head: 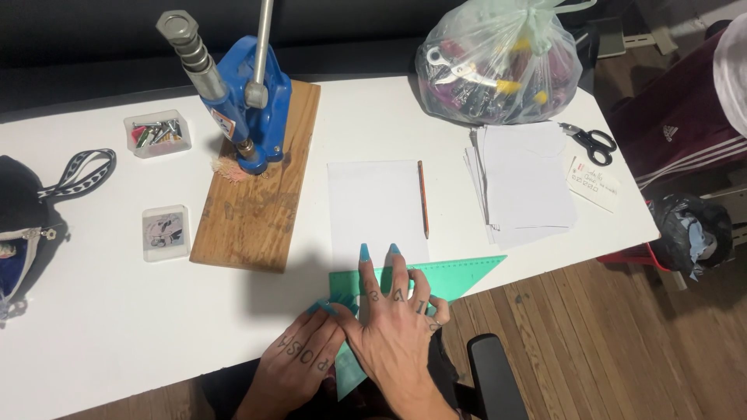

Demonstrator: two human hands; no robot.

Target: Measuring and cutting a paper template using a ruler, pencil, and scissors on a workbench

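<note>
White table (117, 327) edge: green set square (455, 274), judged thin, stiff, light and slippery, pinned flat over sheet (376, 206) under spread right hand (401, 330), left hand (299, 358) pressed flat alongside; best gripped by free edges.

Plastic bag (498, 62): we see it at the table's far edge, clear with a greenish knot, bulging with mixed tools.
Clear box (157, 133): small, left of the blue press, with small metal parts inside.
Flat case (165, 232): square, pale, near the wooden board.
Paper slip (594, 184): white card with handwriting, below the scissors.
</note>
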